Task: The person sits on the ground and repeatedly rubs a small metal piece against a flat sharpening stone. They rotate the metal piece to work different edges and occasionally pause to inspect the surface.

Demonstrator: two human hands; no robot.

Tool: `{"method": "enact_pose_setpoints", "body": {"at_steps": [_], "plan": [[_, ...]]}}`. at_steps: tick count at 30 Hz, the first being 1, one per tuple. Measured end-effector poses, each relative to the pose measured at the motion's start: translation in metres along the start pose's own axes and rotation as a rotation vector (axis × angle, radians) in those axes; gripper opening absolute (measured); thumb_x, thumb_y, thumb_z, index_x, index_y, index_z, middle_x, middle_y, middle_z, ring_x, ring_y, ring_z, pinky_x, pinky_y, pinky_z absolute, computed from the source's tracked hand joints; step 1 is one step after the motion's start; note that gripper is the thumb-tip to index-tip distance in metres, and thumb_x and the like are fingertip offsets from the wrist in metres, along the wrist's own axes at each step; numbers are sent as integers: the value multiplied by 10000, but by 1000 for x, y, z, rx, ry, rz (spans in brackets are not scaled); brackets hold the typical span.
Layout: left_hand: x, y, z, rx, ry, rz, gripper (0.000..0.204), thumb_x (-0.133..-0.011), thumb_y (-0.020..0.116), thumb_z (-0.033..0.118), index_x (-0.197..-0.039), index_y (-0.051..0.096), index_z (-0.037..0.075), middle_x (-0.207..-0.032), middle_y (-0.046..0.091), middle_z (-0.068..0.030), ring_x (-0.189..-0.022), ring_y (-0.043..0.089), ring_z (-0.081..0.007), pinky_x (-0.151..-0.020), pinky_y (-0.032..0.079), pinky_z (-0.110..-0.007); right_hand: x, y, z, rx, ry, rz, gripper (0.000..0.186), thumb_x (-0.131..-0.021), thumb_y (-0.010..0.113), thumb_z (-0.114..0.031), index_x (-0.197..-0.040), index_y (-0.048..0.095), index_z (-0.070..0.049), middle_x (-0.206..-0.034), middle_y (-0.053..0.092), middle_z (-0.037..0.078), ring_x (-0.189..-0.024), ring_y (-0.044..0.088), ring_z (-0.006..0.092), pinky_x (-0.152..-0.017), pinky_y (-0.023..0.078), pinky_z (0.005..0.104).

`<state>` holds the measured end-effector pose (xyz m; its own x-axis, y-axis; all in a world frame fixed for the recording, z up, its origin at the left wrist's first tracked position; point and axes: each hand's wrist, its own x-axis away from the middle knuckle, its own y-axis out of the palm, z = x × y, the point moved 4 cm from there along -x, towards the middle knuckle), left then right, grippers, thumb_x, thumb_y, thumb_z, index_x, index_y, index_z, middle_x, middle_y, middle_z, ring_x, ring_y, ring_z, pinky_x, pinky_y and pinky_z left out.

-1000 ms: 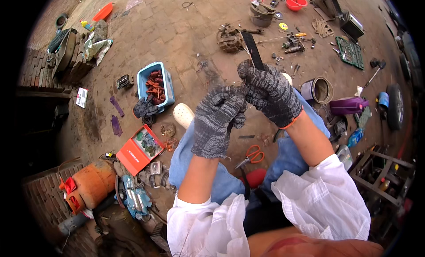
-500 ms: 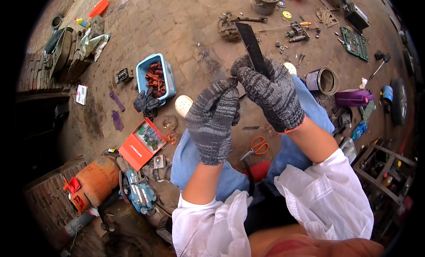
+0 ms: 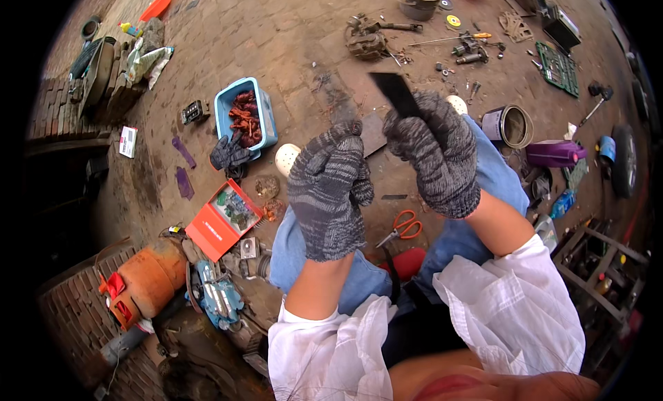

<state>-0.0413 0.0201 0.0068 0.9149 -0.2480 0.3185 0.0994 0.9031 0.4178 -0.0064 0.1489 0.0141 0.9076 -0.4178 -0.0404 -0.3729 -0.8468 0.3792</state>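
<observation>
My right hand, in a grey knitted work glove, is closed round the lower end of a flat black strip that slants up to the left. My left hand, gloved alike, is held beside it with the fingertips pinched together; whatever may be between them is too small to make out. A gap separates the two hands. On the ground beyond that gap lies a flat dark plate. Orange-handled scissors lie between my knees, near a short dark strip.
To the left are a blue plastic bin of reddish-brown coiled pieces, a red box of small parts and an orange gas cylinder. On the right stand an open tin, a purple jug and a green tool case.
My hands have drawn apart: the right one moved a little right and down with the black strip, which now tilts further left. The left hand remains pinched in about the same place.
</observation>
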Motion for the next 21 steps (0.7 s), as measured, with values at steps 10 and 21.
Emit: {"method": "enact_pose_setpoints", "body": {"at_steps": [10,21], "plan": [[5,1,-2,-21,66,7,168,-749,580,50,-908,573,-6,-648,548,-33,-466,453,-70,-377,332,-188,2,8,3,393,-16,-134,195,-822,513,-152,-913,515,20,-663,534,22,-568,468,61,-511,397,207],[5,-3,-3,4,130,-43,188,-740,587,25,-923,579,-14,-645,557,-41,-476,467,-72,-382,344,-188,0,12,3,481,26,-210,181,-835,482,-147,-895,519,19,-638,507,23,-564,461,76,-506,388,220]]}}
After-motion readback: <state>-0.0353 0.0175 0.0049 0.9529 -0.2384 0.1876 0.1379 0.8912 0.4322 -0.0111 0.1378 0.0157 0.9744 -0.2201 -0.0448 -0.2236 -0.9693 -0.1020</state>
